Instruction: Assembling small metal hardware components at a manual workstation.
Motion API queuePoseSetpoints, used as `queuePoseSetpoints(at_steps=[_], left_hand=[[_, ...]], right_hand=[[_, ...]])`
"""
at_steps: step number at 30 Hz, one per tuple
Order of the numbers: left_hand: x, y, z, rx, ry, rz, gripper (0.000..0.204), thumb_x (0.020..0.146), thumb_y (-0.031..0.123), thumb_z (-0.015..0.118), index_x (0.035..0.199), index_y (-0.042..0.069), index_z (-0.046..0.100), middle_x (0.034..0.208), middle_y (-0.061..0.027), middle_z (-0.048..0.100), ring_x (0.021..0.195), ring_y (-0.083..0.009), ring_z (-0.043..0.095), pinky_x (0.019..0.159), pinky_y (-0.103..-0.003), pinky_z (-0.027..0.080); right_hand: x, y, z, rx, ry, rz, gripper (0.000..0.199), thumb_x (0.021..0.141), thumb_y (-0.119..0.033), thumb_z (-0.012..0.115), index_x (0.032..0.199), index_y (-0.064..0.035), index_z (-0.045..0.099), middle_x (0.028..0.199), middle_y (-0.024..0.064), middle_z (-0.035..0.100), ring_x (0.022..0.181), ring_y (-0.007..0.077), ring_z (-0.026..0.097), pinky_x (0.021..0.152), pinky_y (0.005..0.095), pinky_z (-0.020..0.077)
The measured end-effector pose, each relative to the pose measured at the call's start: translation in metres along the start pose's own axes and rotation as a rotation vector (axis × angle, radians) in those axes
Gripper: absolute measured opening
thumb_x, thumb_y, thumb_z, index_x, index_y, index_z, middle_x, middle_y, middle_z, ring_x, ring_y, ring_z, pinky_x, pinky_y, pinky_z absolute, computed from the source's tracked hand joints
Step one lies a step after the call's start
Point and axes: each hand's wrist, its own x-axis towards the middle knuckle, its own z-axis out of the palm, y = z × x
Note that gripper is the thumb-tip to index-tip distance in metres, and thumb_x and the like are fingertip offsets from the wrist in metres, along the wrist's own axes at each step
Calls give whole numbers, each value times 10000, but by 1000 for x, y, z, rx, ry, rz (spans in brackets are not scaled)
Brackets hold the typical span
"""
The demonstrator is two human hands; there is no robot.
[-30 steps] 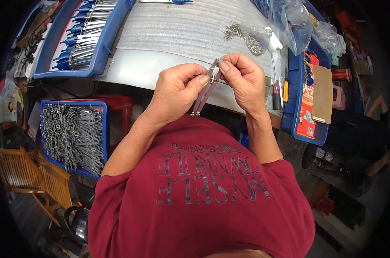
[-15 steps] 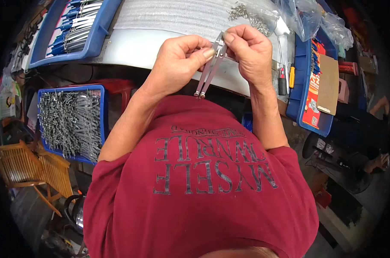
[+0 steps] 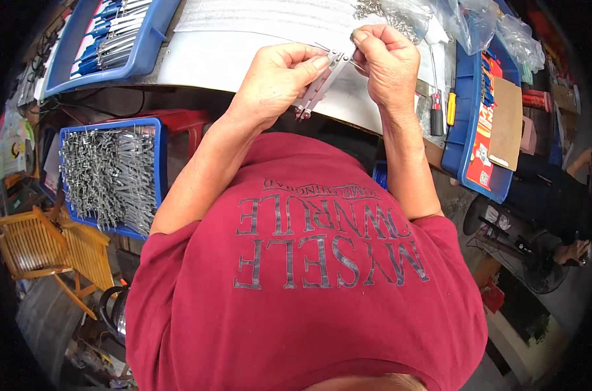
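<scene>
A dark red shirt with grey lettering, blue trays, and a pale silvery metal tool.

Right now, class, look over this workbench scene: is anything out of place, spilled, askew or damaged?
Nothing stands out. Both hands, left hand and right hand, hold a slim metal tool above the white bench. The grey metal parts sit inside their blue tray, and the screwdrivers lie together by the bench's edge.

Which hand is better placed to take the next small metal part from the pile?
Right. The right hand sits just below the pile of small metal parts; the left hand grips the slim grey metal tool.
</scene>
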Motion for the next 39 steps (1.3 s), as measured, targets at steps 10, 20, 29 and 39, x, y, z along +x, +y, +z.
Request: queuePoseSetpoints(at_steps=[10,20,29,39], left_hand=[[2,-3,9,157,69,113,158,782,94,562,863,-41,568,685,-35,564,537,-88,522,454,-215,411],[5,-9,15,985,286,744,164,721,81,575,825,9,471,635,-134,472,553,-315,497,495,-375,406],[4,-2,9,1292,338,938,195,710,100,584,845,21,467,624,-86,446,501,-222,510,408,-313,410],[0,3,7,1330,306,1028,255,682,99,593,892,6,482,617,-67,437,513,-198,502,427,-303,416]], right_hand=[[4,7,0,-50,80,-10,76,750,-65,560,742,11,560,547,17,503,434,50,401,395,172,312],[-5,1,11,34,149,15,92,762,-90,554,736,-3,543,560,16,506,441,50,407,400,167,319],[-12,-2,7,116,89,-36,90,783,-72,534,730,0,523,557,24,493,434,53,375,404,184,313],[-14,-5,-6,9,-25,-103,109,801,-93,522,800,13,546,596,25,510,478,44,391,433,175,310]])
